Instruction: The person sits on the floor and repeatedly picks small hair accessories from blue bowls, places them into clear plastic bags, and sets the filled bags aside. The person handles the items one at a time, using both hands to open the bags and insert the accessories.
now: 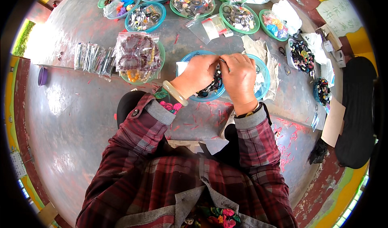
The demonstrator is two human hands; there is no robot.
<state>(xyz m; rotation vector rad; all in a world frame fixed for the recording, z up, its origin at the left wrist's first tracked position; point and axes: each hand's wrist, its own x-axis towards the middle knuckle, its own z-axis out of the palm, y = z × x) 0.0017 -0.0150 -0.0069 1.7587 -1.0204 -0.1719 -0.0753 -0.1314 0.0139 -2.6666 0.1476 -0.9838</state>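
Note:
My left hand [199, 75] and my right hand [239, 77] meet at the fingertips, both closed in a pinch. Whatever sits between the fingers is too small to make out. Below them stands a blue plastic bowl [208, 99] with dark, beaded strings [213, 86] in it, partly hidden by my hands. A second, light blue bowl [266, 81] stands just right of it, behind my right hand, with white pieces inside. On my left wrist is a pale bangle [174, 92].
Left of my hands, bags of dark red beads [137, 52] rest on a green bowl [162, 58], beside several thin packets [93, 57]. Farther back are bowls of bagged trinkets [146, 17]. At right stand a basket of dark beaded pieces [301, 56] and a black cushion-like object [355, 115].

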